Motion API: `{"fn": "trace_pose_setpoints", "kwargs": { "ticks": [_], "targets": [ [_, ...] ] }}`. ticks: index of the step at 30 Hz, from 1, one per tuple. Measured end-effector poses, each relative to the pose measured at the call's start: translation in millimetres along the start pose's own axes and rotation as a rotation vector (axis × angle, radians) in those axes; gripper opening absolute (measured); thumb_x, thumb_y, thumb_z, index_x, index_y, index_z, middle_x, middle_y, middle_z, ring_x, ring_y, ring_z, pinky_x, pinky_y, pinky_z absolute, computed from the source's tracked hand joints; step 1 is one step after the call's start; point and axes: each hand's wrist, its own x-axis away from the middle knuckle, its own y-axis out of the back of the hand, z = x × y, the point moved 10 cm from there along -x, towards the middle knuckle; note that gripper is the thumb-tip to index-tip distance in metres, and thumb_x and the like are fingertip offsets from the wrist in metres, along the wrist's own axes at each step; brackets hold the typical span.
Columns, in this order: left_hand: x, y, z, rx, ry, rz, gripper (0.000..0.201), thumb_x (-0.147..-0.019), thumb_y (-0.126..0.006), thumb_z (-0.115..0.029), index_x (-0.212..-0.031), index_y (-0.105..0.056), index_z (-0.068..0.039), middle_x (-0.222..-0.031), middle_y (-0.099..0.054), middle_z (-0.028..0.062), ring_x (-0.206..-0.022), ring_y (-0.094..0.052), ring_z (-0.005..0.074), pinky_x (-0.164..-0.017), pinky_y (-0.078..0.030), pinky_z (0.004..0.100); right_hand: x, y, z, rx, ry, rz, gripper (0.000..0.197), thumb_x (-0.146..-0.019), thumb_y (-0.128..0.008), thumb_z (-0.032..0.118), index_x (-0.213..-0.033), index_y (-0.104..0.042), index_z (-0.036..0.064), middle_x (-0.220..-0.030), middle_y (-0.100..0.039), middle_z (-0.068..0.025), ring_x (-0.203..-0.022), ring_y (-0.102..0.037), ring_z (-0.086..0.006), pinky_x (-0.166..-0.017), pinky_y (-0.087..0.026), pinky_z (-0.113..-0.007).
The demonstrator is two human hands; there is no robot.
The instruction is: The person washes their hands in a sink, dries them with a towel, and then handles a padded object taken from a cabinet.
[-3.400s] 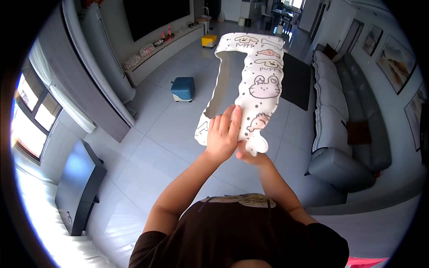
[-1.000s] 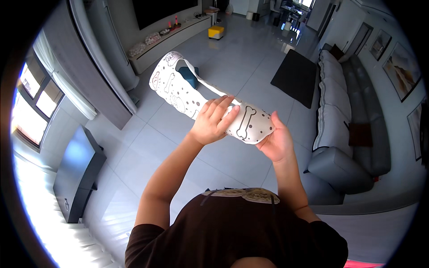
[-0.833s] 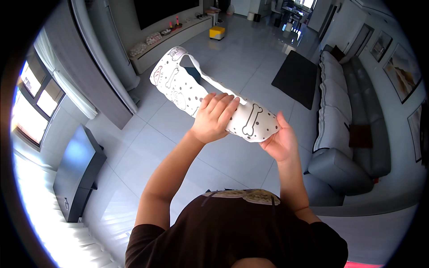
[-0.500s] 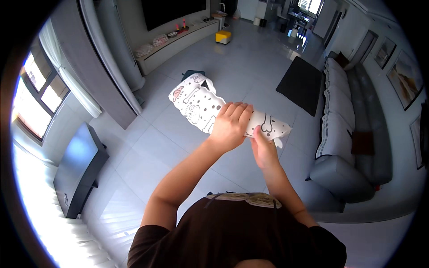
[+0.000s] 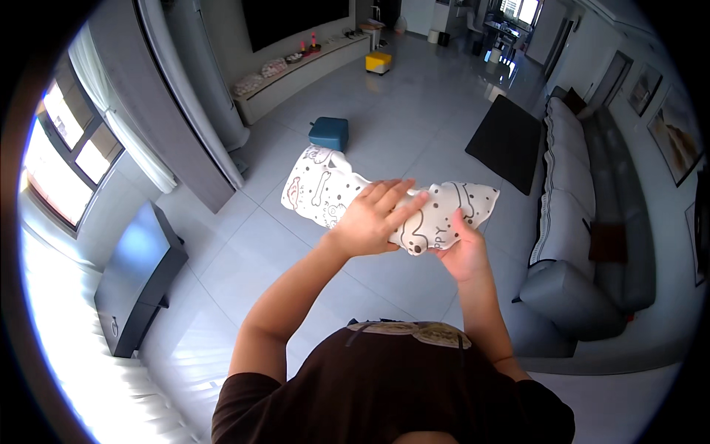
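Above a grey tiled floor, we see a white animal-print sheet held in midair, its long axis running from left to right, dipping slightly rightward, crosswise to the wearer's forearms. The left hand lies over its middle, palm down, fingers slightly apart and touching the upper face; its thumb is unclear to us, so we cannot tell whether it grips. The right hand, nearer the sheet's right end, is clamped on the near edge, thumb above, fingers mostly hidden beneath. Beyond the left end, we note a blue boxy stool.
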Motion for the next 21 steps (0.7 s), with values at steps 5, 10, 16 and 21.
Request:
{"fn": "trace_pose_setpoints", "kwargs": {
  "ticks": [5,10,16,21],
  "targets": [
    [9.8,2.3,11.0,-0.032,0.017,-0.001,0.085,-0.052,-0.083,-0.028,-0.128,-0.051,-0.008,-0.119,-0.058,0.0175,-0.104,-0.058,0.0331,-0.087,-0.047,0.0429,5.6,4.3,6.9,-0.018,-0.086,-0.083,0.045,-0.099,-0.044,0.037,-0.134,-0.043,0.009,-0.125,-0.058,-0.0088,-0.11,-0.06,-0.0247,-0.082,-0.056,-0.042],
    [13.7,4.8,13.5,-0.064,0.013,-0.03,0.086,-0.051,-0.083,-0.028,-0.127,-0.052,-0.006,-0.118,-0.058,0.0162,-0.102,-0.059,0.032,-0.088,-0.047,0.0431,5.5,8.7,7.4,-0.062,-0.107,-0.051,0.044,-0.1,-0.042,0.038,-0.133,-0.045,0.009,-0.125,-0.058,-0.0084,-0.11,-0.061,-0.0234,-0.08,-0.057,-0.039],
    [15.3,15.9,21.7,-0.154,0.07,-0.042,0.086,-0.054,-0.082,-0.029,-0.129,-0.049,-0.004,-0.117,-0.058,0.0136,-0.106,-0.057,0.0296,-0.094,-0.043,0.0459,8.7,21.4,19.9,-0.084,-0.12,-0.11,0.047,-0.1,-0.041,0.039,-0.134,-0.044,0.0078,-0.126,-0.059,-0.0067,-0.111,-0.061,-0.0222,-0.083,-0.055,-0.039],
    [12.6,21.4,30.2,-0.101,0.157,-0.11,0.065,-0.061,-0.078,-0.021,-0.119,-0.056,-0.003,-0.1,-0.063,0.0113,-0.091,-0.063,0.027,-0.083,-0.049,0.0396,2.1,-11.2,40.0,-0.024,0.208,0.394,0.06,-0.096,-0.047,0.047,-0.139,-0.038,0.0058,-0.139,-0.047,-0.0107,-0.128,-0.046,-0.0268,-0.103,-0.042,-0.046]
  ]
}}
